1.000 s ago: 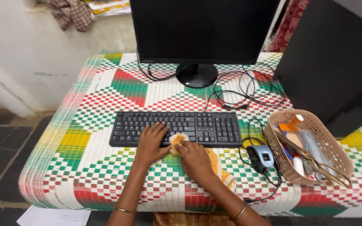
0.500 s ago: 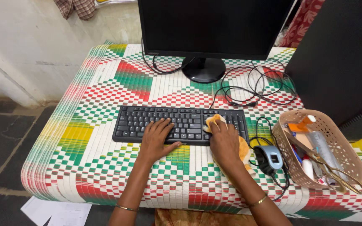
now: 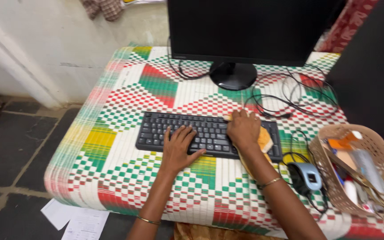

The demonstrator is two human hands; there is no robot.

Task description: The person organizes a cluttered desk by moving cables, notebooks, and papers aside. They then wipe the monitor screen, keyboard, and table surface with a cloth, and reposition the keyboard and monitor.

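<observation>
I see a pale plastered wall [image 3: 67,40], dark stone floor [image 3: 10,146], and what may be papers [image 3: 76,220] lying below the desk [image 3: 112,178].

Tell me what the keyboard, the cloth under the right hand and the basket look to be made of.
Keyboard: matte black plastic, moulded keys. Cloth: soft orange fabric, creased, bunched under the right hand. Basket: probably beige plastic, walls pierced with even holes.
</observation>
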